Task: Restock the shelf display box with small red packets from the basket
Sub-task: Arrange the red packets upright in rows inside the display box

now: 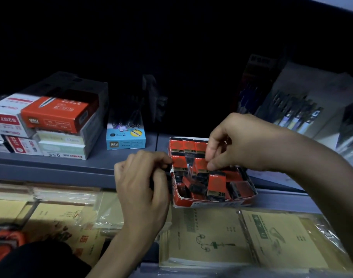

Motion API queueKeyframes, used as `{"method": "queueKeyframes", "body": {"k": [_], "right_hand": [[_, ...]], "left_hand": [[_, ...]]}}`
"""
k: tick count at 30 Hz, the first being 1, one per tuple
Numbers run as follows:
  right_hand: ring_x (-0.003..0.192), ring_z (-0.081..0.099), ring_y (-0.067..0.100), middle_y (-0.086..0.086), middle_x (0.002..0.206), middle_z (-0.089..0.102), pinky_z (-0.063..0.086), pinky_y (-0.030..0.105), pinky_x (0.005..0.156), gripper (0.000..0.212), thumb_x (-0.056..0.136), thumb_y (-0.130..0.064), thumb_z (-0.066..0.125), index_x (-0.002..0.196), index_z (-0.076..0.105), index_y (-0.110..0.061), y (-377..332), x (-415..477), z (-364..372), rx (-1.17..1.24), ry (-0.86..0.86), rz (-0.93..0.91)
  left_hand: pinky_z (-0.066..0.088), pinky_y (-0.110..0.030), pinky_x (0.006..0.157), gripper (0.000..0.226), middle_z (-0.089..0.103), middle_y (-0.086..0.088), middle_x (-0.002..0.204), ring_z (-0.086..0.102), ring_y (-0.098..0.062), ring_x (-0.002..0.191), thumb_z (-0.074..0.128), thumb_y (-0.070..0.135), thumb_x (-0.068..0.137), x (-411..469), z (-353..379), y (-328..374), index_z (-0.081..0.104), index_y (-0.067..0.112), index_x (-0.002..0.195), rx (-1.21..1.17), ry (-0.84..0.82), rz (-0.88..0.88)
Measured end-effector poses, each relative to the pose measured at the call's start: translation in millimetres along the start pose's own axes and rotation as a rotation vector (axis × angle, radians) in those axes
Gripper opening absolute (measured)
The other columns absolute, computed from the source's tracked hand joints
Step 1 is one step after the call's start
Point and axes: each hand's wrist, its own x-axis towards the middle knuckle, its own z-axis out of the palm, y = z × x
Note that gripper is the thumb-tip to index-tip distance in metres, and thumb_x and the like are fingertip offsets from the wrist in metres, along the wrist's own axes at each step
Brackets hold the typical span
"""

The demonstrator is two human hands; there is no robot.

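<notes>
The long grey metal shelf (pixel 71 163) is mostly taken up on the left by a stack of red, white and grey cardboard stationery boxes (pixel 57 121). Yellowish plastic-wrapped booklets (pixel 211 237) are laid out on the level below. The open-topped red and white cardboard display box (pixel 211 203) is sat at the shelf's front edge, right of centre, turned at a slight angle. It's filled with small red packets marked 2B (pixel 216 181), the back rows tidy and the front ones jumbled.

The right hand (pixel 231 145) is held over the box from the right with the wrist bent. One red packet (pixel 200 164) in the middle row is pinched between thumb and forefinger, down inside the box. The left hand (pixel 143 185) is pressed up against the box's left wall, back of the hand to the camera. Its fingers are curled tight round a small dark item (pixel 168 168), and what that is can't be made out.
</notes>
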Motion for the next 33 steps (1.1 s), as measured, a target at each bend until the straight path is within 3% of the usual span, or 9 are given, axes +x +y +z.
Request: {"method": "queueKeyframes", "body": {"k": [4, 7, 9, 12, 15, 17, 21, 28, 33], "right_hand": [[0.063, 0.061, -0.013, -0.025, 0.066, 0.071, 0.039, 0.006, 0.049, 0.011, 0.081, -0.027, 0.085, 0.073, 0.081, -0.032, 4, -4, 0, -0.053, -0.032, 0.033], [0.082, 0.073, 0.005, -0.011, 0.081, 0.078, 0.062, 0.029, 0.075, 0.01, 0.087, -0.027, 0.079, 0.077, 0.082, -0.028, 6, -4, 5, -0.016, -0.067, 0.103], [0.092, 0.075, 0.021, -0.002, 0.089, 0.08, 0.062, 0.046, 0.089, 0.011, 0.09, -0.027, 0.076, 0.08, 0.082, -0.027, 4, -6, 7, 0.017, -0.087, 0.124], [0.096, 0.073, 0.016, -0.005, 0.094, 0.08, 0.059, 0.041, 0.094, 0.013, 0.093, -0.025, 0.071, 0.087, 0.083, -0.025, 2, -9, 9, 0.066, -0.112, 0.146], [0.091, 0.073, 0.024, 0.004, 0.095, 0.079, 0.06, 0.042, 0.088, 0.021, 0.094, -0.026, 0.067, 0.097, 0.08, -0.011, 1, -10, 17, 0.114, -0.13, 0.21], [0.074, 0.062, 0.027, 0.007, 0.079, 0.068, 0.05, 0.037, 0.072, 0.029, 0.092, -0.025, 0.061, 0.095, 0.072, 0.002, 0, -11, 21, 0.149, -0.134, 0.251], [0.069, 0.037, 0.021, 0.003, 0.07, 0.039, 0.028, 0.035, 0.068, 0.02, 0.094, -0.022, 0.056, 0.075, 0.05, -0.019, -14, -9, 22, 0.209, -0.114, 0.393], [0.102, 0.066, 0.03, 0.01, 0.111, 0.072, 0.051, 0.041, 0.094, 0.019, 0.083, -0.019, 0.065, 0.094, 0.076, -0.009, -23, -5, 20, 0.246, -0.058, 0.454], [0.07, 0.055, 0.022, 0.002, 0.075, 0.063, 0.041, 0.034, 0.068, 0.024, 0.089, -0.033, 0.066, 0.074, 0.063, -0.015, -20, -7, 27, 0.279, -0.052, 0.421]], "left_hand": [[0.034, -0.033, 0.081, 0.025, 0.06, 0.012, 0.081, 0.054, -0.007, 0.08, 0.044, 0.006, 0.088, 0, -1, 0, 0.066, 0.018, 0.087, -0.017, 0.006, -0.005], [0.033, -0.034, 0.08, 0.025, 0.06, 0.012, 0.08, 0.054, -0.009, 0.079, 0.044, 0.007, 0.088, 0, -1, 1, 0.066, 0.018, 0.087, -0.016, 0.006, -0.01], [0.033, -0.033, 0.081, 0.024, 0.059, 0.013, 0.08, 0.053, -0.008, 0.079, 0.043, 0.008, 0.089, 0, 0, 1, 0.065, 0.019, 0.088, -0.018, 0.008, -0.013], [0.033, -0.033, 0.081, 0.025, 0.06, 0.013, 0.081, 0.054, -0.01, 0.079, 0.043, 0.008, 0.088, 1, 0, 2, 0.065, 0.019, 0.088, -0.017, 0.007, -0.015], [0.033, -0.033, 0.08, 0.024, 0.06, 0.013, 0.081, 0.054, -0.007, 0.08, 0.043, 0.009, 0.09, 1, 0, 2, 0.065, 0.021, 0.088, -0.025, 0.008, -0.021], [0.032, -0.033, 0.081, 0.024, 0.059, 0.013, 0.08, 0.054, -0.009, 0.079, 0.043, 0.01, 0.09, 2, 0, 2, 0.065, 0.021, 0.088, -0.03, 0.006, -0.029], [0.032, -0.032, 0.081, 0.025, 0.06, 0.012, 0.08, 0.055, -0.013, 0.078, 0.042, 0.009, 0.09, 3, -1, 4, 0.065, 0.02, 0.088, -0.054, 0.002, -0.048], [0.033, -0.031, 0.083, 0.025, 0.062, 0.015, 0.082, 0.057, -0.009, 0.078, 0.042, 0.012, 0.09, 2, -5, 7, 0.064, 0.023, 0.09, -0.081, -0.048, -0.103], [0.034, -0.029, 0.085, 0.025, 0.066, 0.016, 0.085, 0.058, -0.01, 0.075, 0.041, 0.015, 0.09, 1, -3, 8, 0.063, 0.026, 0.093, -0.071, -0.067, -0.163]]}}
